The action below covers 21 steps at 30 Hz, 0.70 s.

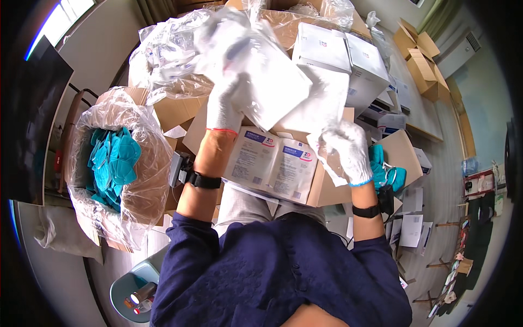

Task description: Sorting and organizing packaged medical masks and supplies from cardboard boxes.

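My left hand (226,65), in a white knit glove and smeared by motion, is raised above the open carton in front of me. White flat pouches (272,82) are held in it. Lower right, my gloved right hand (348,150) is closed, its fingers bent around a thin whitish edge that I cannot clearly make out. Another white pouch (322,95) lies between the two hands. Below them, printed white packets (271,163) with blue and red marks stand in two rows inside the cardboard carton (321,188).
Teal folded masks (114,163) fill a plastic-lined carton (152,180) on the left; more teal masks (393,175) lie by my right wrist. White boxes (324,46) and a plastic-wrapped pile (169,54) stand beyond. A blue-grey bin (122,291) sits lower left.
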Each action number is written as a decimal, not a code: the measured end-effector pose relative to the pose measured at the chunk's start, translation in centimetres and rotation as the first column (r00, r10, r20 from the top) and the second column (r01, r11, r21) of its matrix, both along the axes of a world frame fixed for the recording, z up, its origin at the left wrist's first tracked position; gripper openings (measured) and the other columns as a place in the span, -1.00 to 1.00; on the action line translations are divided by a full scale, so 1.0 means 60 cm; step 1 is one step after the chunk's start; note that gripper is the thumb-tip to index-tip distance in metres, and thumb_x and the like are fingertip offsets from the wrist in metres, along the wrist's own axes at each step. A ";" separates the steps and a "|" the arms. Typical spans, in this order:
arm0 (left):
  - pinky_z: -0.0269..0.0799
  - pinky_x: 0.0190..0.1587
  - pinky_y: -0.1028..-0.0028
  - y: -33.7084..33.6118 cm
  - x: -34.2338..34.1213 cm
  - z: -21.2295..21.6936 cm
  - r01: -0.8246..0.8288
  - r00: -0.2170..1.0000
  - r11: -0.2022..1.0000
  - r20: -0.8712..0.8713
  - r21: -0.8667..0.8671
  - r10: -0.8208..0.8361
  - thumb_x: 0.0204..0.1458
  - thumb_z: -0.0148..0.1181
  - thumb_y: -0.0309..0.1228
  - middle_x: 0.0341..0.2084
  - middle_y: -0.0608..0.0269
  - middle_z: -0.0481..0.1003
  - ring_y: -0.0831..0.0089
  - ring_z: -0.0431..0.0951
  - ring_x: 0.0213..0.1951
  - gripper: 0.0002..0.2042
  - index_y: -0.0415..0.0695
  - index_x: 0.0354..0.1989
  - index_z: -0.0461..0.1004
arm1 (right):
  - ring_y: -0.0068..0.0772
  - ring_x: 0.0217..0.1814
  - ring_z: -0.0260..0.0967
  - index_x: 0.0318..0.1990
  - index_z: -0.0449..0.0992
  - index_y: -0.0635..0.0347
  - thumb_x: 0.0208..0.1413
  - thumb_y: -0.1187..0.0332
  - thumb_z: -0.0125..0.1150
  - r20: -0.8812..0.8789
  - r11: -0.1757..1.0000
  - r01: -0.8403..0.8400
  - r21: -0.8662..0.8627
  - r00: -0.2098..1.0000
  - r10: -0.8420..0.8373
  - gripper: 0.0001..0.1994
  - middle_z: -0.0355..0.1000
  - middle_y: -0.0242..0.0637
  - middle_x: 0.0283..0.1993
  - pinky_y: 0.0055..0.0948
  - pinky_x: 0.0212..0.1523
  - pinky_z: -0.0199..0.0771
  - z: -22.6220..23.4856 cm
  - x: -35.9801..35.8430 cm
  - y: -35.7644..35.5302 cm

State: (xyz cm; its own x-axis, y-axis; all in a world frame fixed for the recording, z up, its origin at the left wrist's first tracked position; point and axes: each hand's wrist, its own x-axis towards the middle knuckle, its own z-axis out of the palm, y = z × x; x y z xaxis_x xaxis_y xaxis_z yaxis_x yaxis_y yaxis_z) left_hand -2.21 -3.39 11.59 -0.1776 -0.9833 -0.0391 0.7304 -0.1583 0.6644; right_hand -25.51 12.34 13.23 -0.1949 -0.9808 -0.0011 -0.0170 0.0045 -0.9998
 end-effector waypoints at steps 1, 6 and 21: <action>0.51 -0.09 0.39 -0.010 0.006 -0.006 -0.039 0.997 0.999 -0.069 0.000 0.039 0.16 0.14 -0.44 -0.13 0.21 0.50 0.37 0.55 -0.14 -0.63 -0.17 0.14 0.35 | -0.58 -0.40 0.45 -0.10 0.54 0.36 0.08 0.55 0.17 0.059 0.993 0.114 -0.006 0.992 -0.113 -0.78 0.54 -0.31 -0.35 -0.64 -0.39 0.43 -0.005 -0.002 0.004; 0.53 -0.17 0.39 -0.022 0.019 -0.027 -0.037 0.997 0.987 0.057 -0.159 0.046 0.18 0.11 -0.43 -0.20 0.23 0.52 0.39 0.55 -0.18 -0.70 -0.20 0.07 0.37 | -0.36 -0.47 0.47 -0.26 0.45 0.30 0.09 0.57 0.03 0.581 0.950 0.278 -0.145 0.800 -0.146 -0.91 0.48 -0.16 -0.44 -0.49 -0.56 0.45 0.025 0.025 0.027; 0.49 -0.23 0.51 0.102 -0.049 -0.055 0.279 0.579 0.610 0.637 -0.741 0.509 0.07 0.25 -0.52 -0.31 0.25 0.56 0.57 0.53 -0.32 -0.73 -0.29 -0.05 0.49 | -0.40 -0.23 0.50 0.01 0.46 0.30 0.20 0.40 0.07 0.573 0.922 -0.313 0.229 0.809 0.133 -0.73 0.48 -0.17 -0.07 -0.51 -0.31 0.56 -0.050 0.097 -0.047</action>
